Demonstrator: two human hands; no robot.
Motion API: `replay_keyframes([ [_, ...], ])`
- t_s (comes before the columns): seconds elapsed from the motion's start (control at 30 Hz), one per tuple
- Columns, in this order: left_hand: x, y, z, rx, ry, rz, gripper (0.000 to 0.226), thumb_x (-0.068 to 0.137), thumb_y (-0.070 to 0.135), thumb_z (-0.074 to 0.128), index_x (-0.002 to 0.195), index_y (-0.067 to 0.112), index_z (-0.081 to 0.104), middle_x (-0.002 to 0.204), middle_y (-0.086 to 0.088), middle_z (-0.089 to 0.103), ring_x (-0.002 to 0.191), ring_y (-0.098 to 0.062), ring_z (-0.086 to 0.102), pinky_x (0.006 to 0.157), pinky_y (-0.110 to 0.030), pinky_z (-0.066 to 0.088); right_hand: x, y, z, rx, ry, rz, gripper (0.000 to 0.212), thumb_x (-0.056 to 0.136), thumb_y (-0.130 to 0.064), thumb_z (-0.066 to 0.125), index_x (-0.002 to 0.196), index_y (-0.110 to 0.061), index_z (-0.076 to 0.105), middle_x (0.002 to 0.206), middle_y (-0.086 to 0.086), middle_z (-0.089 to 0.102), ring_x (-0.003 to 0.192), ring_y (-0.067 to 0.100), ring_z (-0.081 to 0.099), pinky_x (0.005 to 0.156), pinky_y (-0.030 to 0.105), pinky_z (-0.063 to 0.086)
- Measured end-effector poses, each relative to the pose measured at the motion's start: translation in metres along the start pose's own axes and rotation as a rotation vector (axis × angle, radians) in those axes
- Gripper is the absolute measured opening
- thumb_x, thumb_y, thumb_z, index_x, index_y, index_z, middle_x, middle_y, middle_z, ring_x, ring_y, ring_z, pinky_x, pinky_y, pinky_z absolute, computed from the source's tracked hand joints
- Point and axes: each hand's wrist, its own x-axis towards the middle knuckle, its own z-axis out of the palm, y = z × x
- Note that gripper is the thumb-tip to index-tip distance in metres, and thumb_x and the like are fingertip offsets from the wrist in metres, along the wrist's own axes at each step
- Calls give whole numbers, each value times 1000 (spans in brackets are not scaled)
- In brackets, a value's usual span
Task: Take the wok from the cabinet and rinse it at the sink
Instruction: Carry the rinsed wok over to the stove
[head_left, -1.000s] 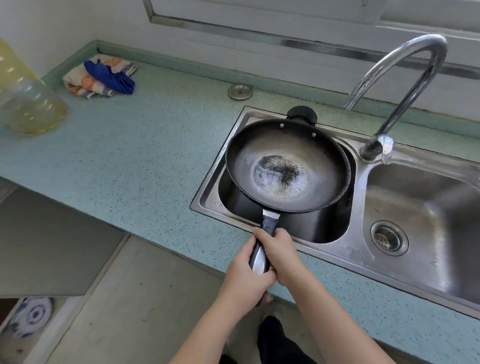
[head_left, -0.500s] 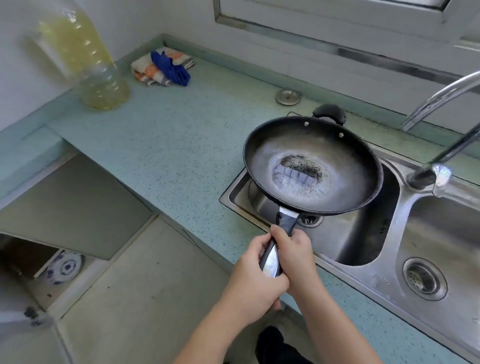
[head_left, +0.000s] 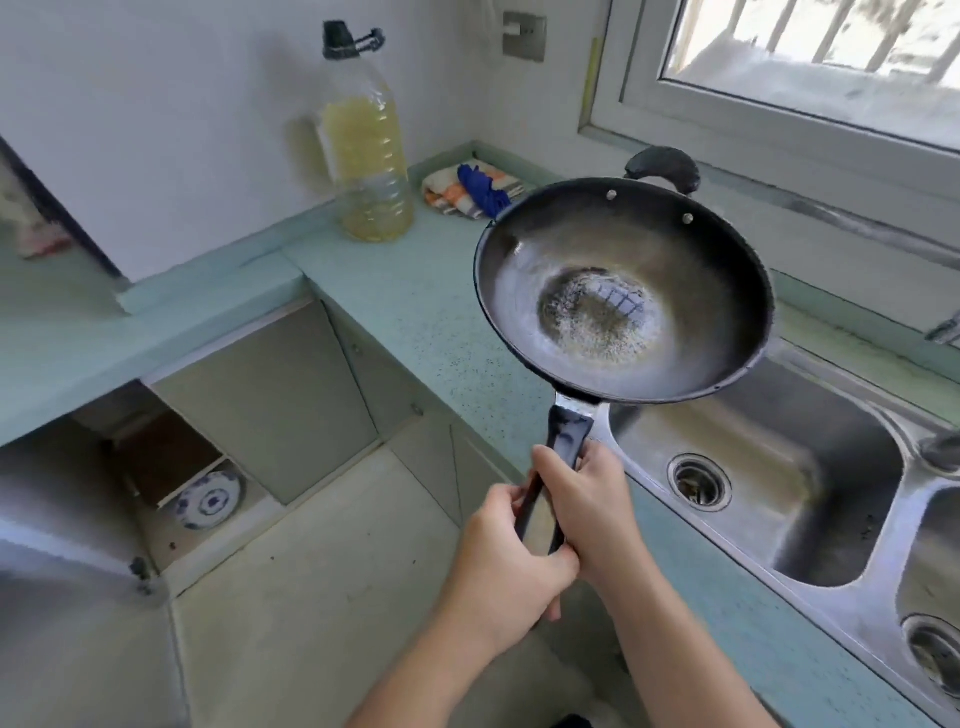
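Note:
A black wok (head_left: 623, 291) with a worn, speckled centre is held in the air above the counter edge, left of the steel sink (head_left: 769, 467). Both hands grip its long dark handle: my right hand (head_left: 587, 499) higher up near the pan, my left hand (head_left: 506, 571) lower at the handle's end. The wok is roughly level, its small helper handle pointing toward the window. An open cabinet (head_left: 176, 467) lies at the lower left.
A big bottle of yellow oil (head_left: 366, 150) stands in the counter corner, with folded cloths (head_left: 472, 189) beside it. A blue-patterned plate (head_left: 208, 501) sits inside the open cabinet. The sink has a second basin (head_left: 935, 613) at the right edge; a window is above.
The wok has moved left and up, away from above the sink basin toward the counter. The view has swung left, bringing the open cabinet and the bottle into sight. Both hands keep their grip.

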Motion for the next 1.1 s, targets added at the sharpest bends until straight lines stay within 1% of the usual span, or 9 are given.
replay_keyframes([
  [0.13, -24, -10, -40, -28, 109, 35, 25, 77, 9, 67, 92, 20, 50, 61, 2, 58, 29, -9, 47, 33, -15, 32, -21, -14, 44, -24, -85, -75, 28, 77, -7, 56, 63, -13, 33, 58, 8, 33, 57, 19, 36, 54, 31, 30],
  [0.23, -39, -21, -65, -69, 206, 60, 26, 76, 6, 66, 89, 22, 50, 64, 2, 58, 29, -11, 47, 34, -17, 32, -33, -19, 76, -55, -176, -106, 32, 76, -8, 56, 61, -14, 29, 54, 0, 31, 54, 17, 33, 52, 29, 28],
  [0.37, -53, -35, -84, -175, 349, 31, 25, 77, 5, 64, 87, 22, 49, 59, 0, 55, 29, -13, 45, 34, -17, 30, -43, -23, 110, -137, -303, -122, 27, 77, -13, 58, 64, -14, 35, 59, -1, 40, 53, 14, 41, 52, 27, 35],
  [0.5, -62, -44, -94, -243, 520, 9, 24, 76, 5, 62, 86, 21, 47, 48, 2, 52, 32, -15, 44, 34, -19, 29, -48, -28, 137, -196, -482, -171, 26, 76, -15, 58, 64, -13, 34, 60, 2, 41, 53, 15, 41, 51, 27, 35],
  [0.6, -68, -46, -99, -281, 658, -28, 24, 76, 6, 62, 86, 22, 47, 58, -1, 53, 31, -13, 45, 34, -19, 29, -52, -30, 156, -232, -624, -213, 28, 76, -14, 58, 63, -14, 32, 58, 0, 39, 50, 14, 37, 49, 26, 32],
  [0.7, -74, -45, -102, -334, 772, -71, 23, 77, 5, 60, 87, 21, 46, 61, -2, 52, 30, -12, 43, 34, -17, 29, -57, -34, 173, -235, -765, -223, 29, 77, -12, 57, 62, -14, 32, 56, -1, 37, 50, 13, 36, 49, 27, 31],
  [0.9, -87, -47, -110, -410, 981, -125, 21, 78, 4, 59, 92, 13, 45, 55, -3, 51, 28, -10, 41, 34, -17, 29, -71, -36, 205, -267, -1030, -281, 31, 76, -7, 54, 59, -14, 29, 51, -1, 28, 53, 17, 30, 50, 29, 26],
  [1.0, -100, -55, -120, -445, 1060, -141, 21, 78, 4, 58, 93, 11, 45, 50, -3, 51, 26, -10, 40, 33, -16, 29, -87, -35, 223, -290, -1100, -299, 37, 75, -6, 55, 56, -16, 25, 44, -10, 26, 48, 13, 27, 45, 24, 24],
  [1.1, -118, -69, -134, -474, 1124, -142, 21, 77, 3, 59, 91, 12, 46, 44, 2, 50, 29, -13, 43, 35, -18, 30, -111, -31, 245, -294, -1154, -302, 36, 75, -6, 54, 56, -15, 26, 41, -11, 26, 45, 10, 26, 44, 22, 24],
])
